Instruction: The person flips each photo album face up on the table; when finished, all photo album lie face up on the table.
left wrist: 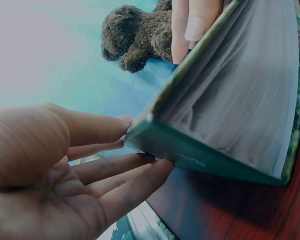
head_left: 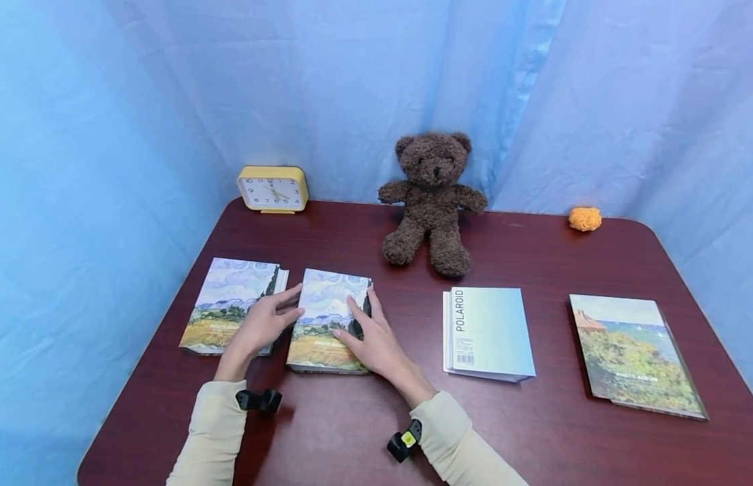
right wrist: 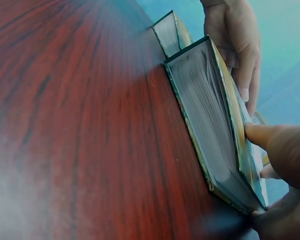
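A photo album with a painted landscape cover (head_left: 327, 324) lies flat on the table, second from the left. My left hand (head_left: 263, 327) touches its left side, the spine, with relaxed fingertips, seen closely in the left wrist view (left wrist: 80, 175). My right hand (head_left: 379, 341) lies over its right part, thumb and a finger on the cover and other fingers at the right edge. In the right wrist view the album's page edges (right wrist: 205, 100) face the camera, and the right thumb (right wrist: 265, 135) rests on the cover. A similar album (head_left: 230, 304) lies just left, partly behind my left hand.
On the dark red table (head_left: 510, 439) lie a pale blue album marked POLAROID (head_left: 491, 331) and another landscape album (head_left: 637, 351) at the right. Along the back stand a yellow clock (head_left: 273, 190), a brown teddy bear (head_left: 433, 202) and an orange puff (head_left: 585, 219). Blue curtains hang behind.
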A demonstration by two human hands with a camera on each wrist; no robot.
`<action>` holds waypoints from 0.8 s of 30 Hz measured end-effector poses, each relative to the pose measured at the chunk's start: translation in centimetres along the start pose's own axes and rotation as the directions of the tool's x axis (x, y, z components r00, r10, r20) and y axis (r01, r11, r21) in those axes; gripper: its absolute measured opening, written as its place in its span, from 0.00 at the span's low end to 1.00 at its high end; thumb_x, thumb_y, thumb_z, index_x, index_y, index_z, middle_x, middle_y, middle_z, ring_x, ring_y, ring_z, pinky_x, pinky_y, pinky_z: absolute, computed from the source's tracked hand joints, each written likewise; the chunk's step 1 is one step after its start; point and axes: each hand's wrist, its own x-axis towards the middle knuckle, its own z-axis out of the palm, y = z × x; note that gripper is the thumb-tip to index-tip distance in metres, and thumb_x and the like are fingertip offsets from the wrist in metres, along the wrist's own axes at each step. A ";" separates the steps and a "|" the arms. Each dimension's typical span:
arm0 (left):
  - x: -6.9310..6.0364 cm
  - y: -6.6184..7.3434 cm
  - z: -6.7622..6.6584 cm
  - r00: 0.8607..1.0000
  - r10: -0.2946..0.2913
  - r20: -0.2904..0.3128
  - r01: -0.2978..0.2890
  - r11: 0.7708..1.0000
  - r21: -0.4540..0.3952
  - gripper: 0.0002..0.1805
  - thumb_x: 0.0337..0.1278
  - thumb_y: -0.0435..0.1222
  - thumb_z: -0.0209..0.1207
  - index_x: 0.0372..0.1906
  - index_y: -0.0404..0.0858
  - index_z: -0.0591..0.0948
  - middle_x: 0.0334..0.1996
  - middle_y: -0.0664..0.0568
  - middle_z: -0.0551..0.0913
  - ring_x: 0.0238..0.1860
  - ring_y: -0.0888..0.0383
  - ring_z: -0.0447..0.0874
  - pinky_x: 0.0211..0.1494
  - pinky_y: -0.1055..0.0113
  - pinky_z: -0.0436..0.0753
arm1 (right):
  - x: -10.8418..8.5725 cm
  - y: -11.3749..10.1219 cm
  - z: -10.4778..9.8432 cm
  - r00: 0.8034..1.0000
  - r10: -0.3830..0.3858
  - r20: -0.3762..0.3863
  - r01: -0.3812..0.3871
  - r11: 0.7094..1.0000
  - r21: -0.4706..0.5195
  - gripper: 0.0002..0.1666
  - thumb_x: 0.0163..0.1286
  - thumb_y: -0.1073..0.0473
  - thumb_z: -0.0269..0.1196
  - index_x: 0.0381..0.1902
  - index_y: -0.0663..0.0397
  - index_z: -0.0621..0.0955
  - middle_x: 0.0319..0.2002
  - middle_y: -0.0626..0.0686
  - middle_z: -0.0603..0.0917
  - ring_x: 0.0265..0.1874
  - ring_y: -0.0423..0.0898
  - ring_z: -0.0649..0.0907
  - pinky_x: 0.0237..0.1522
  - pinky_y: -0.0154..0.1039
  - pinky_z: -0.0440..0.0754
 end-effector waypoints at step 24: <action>-0.4 1.8 -0.2 0.976 0.088 -0.201 -0.039 0.971 0.235 0.28 0.68 0.38 0.52 0.69 0.33 0.65 0.66 0.33 0.66 0.58 0.37 0.74 0.61 0.43 0.72 | 0.0 0.0 -1.0 0.997 -0.041 -0.060 0.043 0.998 0.037 0.39 0.69 0.42 0.57 0.72 0.52 0.63 0.75 0.62 0.51 0.73 0.58 0.57 0.70 0.55 0.61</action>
